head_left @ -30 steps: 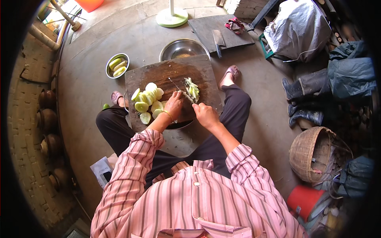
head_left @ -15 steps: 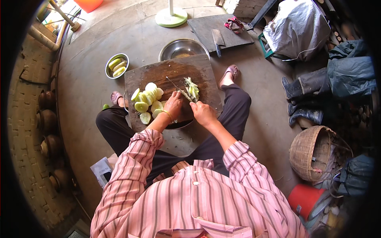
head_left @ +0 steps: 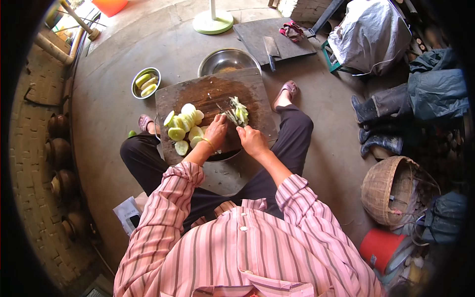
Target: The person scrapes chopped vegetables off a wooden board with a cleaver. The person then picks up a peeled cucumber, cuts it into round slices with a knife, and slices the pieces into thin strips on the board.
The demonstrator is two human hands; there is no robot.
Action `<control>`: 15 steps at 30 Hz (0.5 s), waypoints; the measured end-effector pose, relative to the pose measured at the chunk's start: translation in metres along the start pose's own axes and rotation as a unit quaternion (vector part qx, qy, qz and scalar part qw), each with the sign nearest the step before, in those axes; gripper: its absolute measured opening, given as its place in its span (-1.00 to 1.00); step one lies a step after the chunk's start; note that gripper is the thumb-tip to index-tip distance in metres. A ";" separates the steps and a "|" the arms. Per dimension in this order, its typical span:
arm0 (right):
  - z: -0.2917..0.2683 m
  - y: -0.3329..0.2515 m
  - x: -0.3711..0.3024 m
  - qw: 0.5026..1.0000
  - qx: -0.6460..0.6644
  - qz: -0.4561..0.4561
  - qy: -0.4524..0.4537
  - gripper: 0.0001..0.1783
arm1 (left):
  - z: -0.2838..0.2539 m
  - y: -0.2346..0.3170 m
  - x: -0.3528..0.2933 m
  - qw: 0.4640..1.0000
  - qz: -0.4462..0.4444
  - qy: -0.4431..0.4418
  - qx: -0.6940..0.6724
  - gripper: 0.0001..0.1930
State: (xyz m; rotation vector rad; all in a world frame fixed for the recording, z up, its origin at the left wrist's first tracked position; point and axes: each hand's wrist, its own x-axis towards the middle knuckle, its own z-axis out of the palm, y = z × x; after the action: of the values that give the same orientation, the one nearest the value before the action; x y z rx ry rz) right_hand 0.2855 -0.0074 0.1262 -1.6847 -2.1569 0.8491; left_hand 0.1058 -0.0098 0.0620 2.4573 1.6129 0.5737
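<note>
On the wooden cutting board (head_left: pixel 264 119) between my knees, my right hand (head_left: pixel 254 141) is closed round the handle of a knife (head_left: pixel 231 118). Seen edge-on, the blade is thin and smeared by motion. Just left of it, my left hand (head_left: pixel 216 131) presses down on the board with bent fingers; whatever lies beneath them is hidden. Thin pale-green vegetable strips (head_left: pixel 240 111) are heaped beyond the blade, on its right side. Round, pale-green vegetable slices (head_left: pixel 187 119) with darker rims lie piled to the left of my left hand.
A metal bowl (head_left: pixel 145 78) of peeled vegetable pieces stands on the floor at far left. Beyond the board is a wide steel basin (head_left: pixel 202 62). A cleaver (head_left: pixel 270 48) rests on a dark slab (head_left: pixel 302 48). Boots (head_left: pixel 365 110) and a wicker basket (head_left: pixel 378 190) stand at right.
The knife blade, sharp and slanting to the upper left before, is now blurred beside my left fingers. Both hands stay almost in place, and the slices and strips look much the same.
</note>
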 end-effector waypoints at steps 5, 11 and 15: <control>0.011 0.018 0.009 0.994 0.096 0.003 0.042 -0.47 | -0.006 0.008 0.006 0.998 -0.033 -0.056 -0.019 -0.61; -0.010 -0.002 -0.004 1.000 0.009 -0.001 -0.015 -0.49 | -0.007 0.003 -0.003 1.000 -0.020 -0.002 -0.019 -0.75; 0.007 0.003 0.007 0.999 0.019 0.013 0.023 -0.50 | -0.003 0.005 0.003 0.999 -0.014 0.000 -0.034 -0.74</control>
State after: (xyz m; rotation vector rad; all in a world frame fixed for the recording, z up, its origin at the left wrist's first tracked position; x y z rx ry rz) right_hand 0.2821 -0.0021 0.1185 -1.6997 -2.0809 0.8448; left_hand 0.1104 -0.0092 0.0674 2.3830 1.5962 0.6137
